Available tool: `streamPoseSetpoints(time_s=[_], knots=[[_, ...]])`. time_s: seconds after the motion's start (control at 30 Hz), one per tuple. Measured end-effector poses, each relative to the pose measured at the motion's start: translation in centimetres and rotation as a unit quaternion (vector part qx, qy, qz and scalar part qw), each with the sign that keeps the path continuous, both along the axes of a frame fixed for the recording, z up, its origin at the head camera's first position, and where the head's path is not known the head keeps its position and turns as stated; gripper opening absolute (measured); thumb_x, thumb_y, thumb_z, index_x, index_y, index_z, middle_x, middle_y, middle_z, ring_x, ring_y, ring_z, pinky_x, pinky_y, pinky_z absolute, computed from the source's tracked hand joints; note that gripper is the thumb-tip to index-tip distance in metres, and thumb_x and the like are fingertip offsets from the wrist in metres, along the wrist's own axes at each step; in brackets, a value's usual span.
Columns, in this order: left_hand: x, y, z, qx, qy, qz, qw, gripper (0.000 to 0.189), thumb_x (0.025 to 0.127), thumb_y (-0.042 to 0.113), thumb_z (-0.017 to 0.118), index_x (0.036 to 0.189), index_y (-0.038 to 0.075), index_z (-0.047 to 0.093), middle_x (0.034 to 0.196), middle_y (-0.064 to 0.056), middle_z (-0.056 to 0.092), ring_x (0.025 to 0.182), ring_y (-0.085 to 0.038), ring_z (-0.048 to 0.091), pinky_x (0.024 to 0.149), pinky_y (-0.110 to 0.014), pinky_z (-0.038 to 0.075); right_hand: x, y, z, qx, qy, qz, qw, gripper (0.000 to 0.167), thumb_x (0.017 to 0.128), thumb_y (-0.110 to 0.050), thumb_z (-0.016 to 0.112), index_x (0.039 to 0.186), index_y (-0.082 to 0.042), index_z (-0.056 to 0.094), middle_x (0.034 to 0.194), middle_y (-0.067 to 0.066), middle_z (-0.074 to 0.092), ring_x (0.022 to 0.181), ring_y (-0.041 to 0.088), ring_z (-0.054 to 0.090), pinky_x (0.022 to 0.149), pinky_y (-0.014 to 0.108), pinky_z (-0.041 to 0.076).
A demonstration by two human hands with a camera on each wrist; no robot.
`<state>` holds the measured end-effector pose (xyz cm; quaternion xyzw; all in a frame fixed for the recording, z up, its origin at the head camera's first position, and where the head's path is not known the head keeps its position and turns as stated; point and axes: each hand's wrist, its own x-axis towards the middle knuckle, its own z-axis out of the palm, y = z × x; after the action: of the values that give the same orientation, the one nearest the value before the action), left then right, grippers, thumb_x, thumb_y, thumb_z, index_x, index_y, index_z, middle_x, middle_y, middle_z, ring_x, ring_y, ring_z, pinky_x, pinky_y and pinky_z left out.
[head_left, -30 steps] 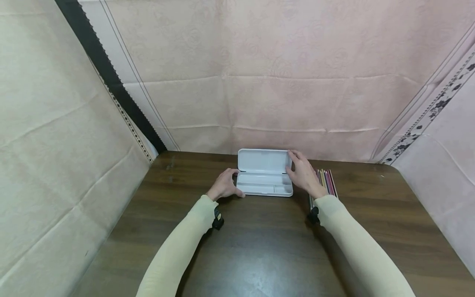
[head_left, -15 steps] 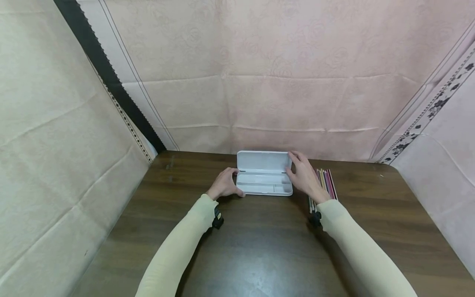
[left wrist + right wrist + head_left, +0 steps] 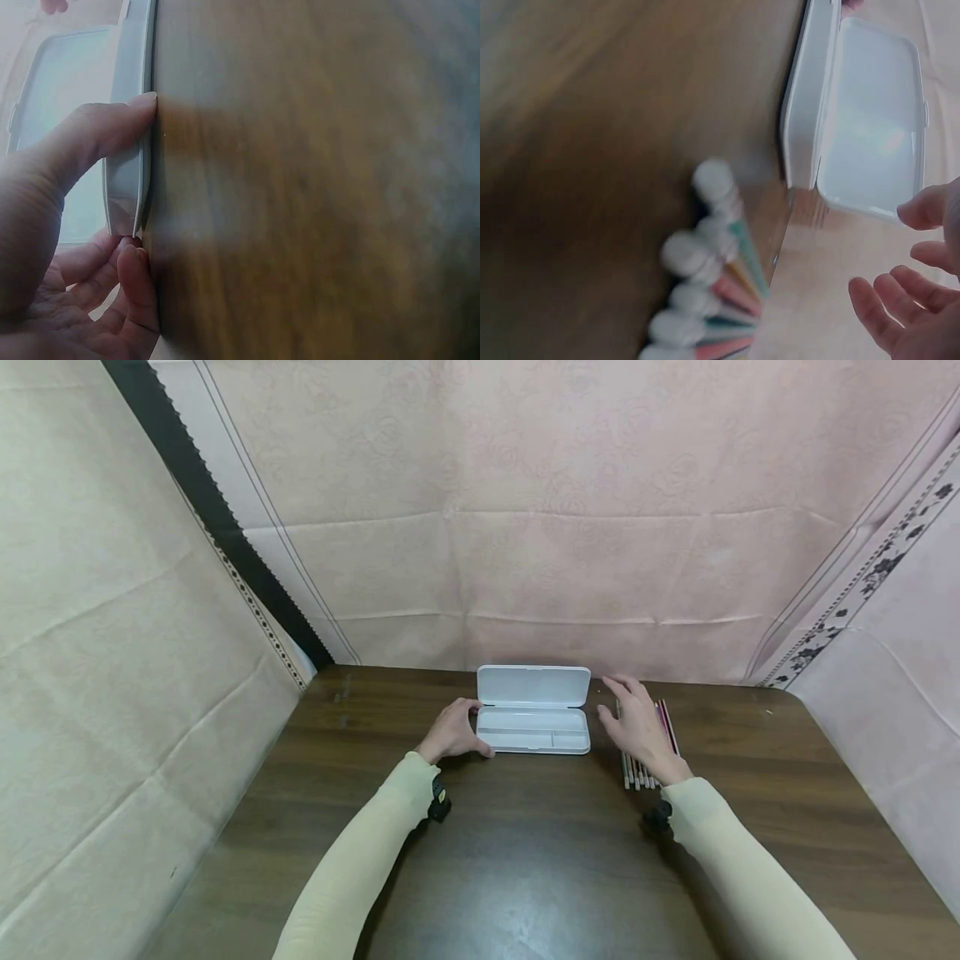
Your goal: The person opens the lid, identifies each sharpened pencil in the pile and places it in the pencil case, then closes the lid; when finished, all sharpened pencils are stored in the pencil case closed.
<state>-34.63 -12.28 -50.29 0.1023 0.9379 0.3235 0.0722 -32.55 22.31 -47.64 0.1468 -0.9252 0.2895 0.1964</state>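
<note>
A white pencil case (image 3: 525, 742) stands open near the back of the table, its lid (image 3: 532, 685) tilted up behind the compartmented tray. At its left end, my left hand (image 3: 453, 731) holds the tray; in the left wrist view the thumb presses the front wall (image 3: 124, 180) while the fingers curl at the end corner. My right hand (image 3: 637, 727) is just right of the case, fingers spread and holding nothing, above a bundle of slim coloured pens (image 3: 636, 775). The right wrist view shows the white ends of these pens (image 3: 694, 259), blurred.
The brown wooden table (image 3: 510, 843) is bounded at the back by a pale cloth wall (image 3: 562, 568). More cloth hangs at the left (image 3: 135, 652) and right. The back table edge runs close behind the lid.
My right hand has let go of the lid and moved right, over the pens. The lid has leaned slightly back and stays up. My left hand keeps its place on the case.
</note>
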Motion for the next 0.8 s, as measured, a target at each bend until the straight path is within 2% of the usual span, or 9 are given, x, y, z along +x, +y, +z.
streamPoseSetpoints(time_s=[0.1, 0.27, 0.37, 0.53, 0.7, 0.73, 0.8], knots=[[0.1, 0.0, 0.1, 0.002, -0.001, -0.001, 1.0, 0.095, 0.073, 0.03, 0.102, 0.153, 0.005, 0.057, 0.16, -0.017, 0.055, 0.149, -0.036, 0.053, 0.126, -0.051, 0.046, 0.6, 1.1, -0.2, 0.01, -0.013, -0.019, 0.9997, 0.047, 0.1, -0.005, 0.07, 0.144, 0.009, 0.063, 0.145, 0.033, 0.061, 0.136, 0.053, 0.056, 0.116, 0.072, 0.044], [0.2, 0.1, 0.2, 0.003, -0.002, 0.001, 1.0, 0.095, 0.073, 0.03, 0.102, 0.153, 0.005, 0.057, 0.16, -0.017, 0.055, 0.149, -0.036, 0.053, 0.125, -0.051, 0.046, 1.6, 2.8, -0.5, 0.019, -0.019, -0.042, 0.9988, 0.039, 0.1, -0.003, 0.068, 0.137, 0.009, 0.069, 0.13, 0.035, 0.067, 0.108, 0.049, 0.068, 0.092, 0.066, 0.056], [0.2, 0.1, 0.2, 0.004, -0.003, 0.002, 1.0, 0.095, 0.073, 0.029, 0.102, 0.153, 0.005, 0.057, 0.161, -0.017, 0.055, 0.149, -0.036, 0.052, 0.125, -0.052, 0.046, 2.1, 3.7, -0.6, 0.019, -0.028, -0.054, 0.998, 0.037, 0.099, -0.003, 0.066, 0.134, 0.01, 0.07, 0.123, 0.035, 0.069, 0.097, 0.045, 0.07, 0.082, 0.062, 0.058], [0.3, 0.1, 0.2, 0.004, -0.008, 0.003, 1.0, 0.095, 0.074, 0.03, 0.102, 0.154, 0.006, 0.056, 0.16, -0.016, 0.055, 0.148, -0.036, 0.052, 0.125, -0.052, 0.046, 2.8, 4.9, -0.6, 0.024, -0.052, -0.078, 0.9953, 0.035, 0.098, -0.004, 0.066, 0.129, 0.012, 0.072, 0.112, 0.034, 0.072, 0.098, 0.046, 0.07, 0.085, 0.063, 0.057], [0.4, 0.1, 0.3, 0.006, -0.01, 0.002, 0.9999, 0.095, 0.075, 0.03, 0.101, 0.154, 0.006, 0.055, 0.161, -0.016, 0.054, 0.149, -0.036, 0.052, 0.126, -0.052, 0.046, 3.3, 5.8, -0.5, 0.032, -0.095, -0.102, 0.9897, 0.035, 0.097, -0.006, 0.064, 0.127, 0.013, 0.072, 0.117, 0.037, 0.074, 0.11, 0.053, 0.07, 0.093, 0.066, 0.056], [0.4, 0.1, 0.3, 0.006, -0.009, 0.002, 0.9999, 0.095, 0.075, 0.029, 0.101, 0.154, 0.006, 0.055, 0.161, -0.016, 0.054, 0.149, -0.036, 0.052, 0.126, -0.052, 0.045, 3.4, 6.0, -0.5, 0.034, -0.101, -0.106, 0.9886, 0.035, 0.097, -0.005, 0.064, 0.125, 0.013, 0.073, 0.117, 0.037, 0.074, 0.108, 0.053, 0.071, 0.092, 0.066, 0.057], [0.4, 0.1, 0.3, 0.006, -0.008, 0.002, 0.9999, 0.095, 0.075, 0.029, 0.102, 0.154, 0.006, 0.055, 0.161, -0.017, 0.054, 0.15, -0.036, 0.052, 0.126, -0.052, 0.045, 3.5, 6.3, -0.6, 0.039, -0.119, -0.112, 0.9858, 0.025, 0.097, -0.005, 0.061, 0.11, 0.013, 0.074, 0.103, 0.034, 0.074, 0.093, 0.049, 0.071, 0.08, 0.06, 0.058]])
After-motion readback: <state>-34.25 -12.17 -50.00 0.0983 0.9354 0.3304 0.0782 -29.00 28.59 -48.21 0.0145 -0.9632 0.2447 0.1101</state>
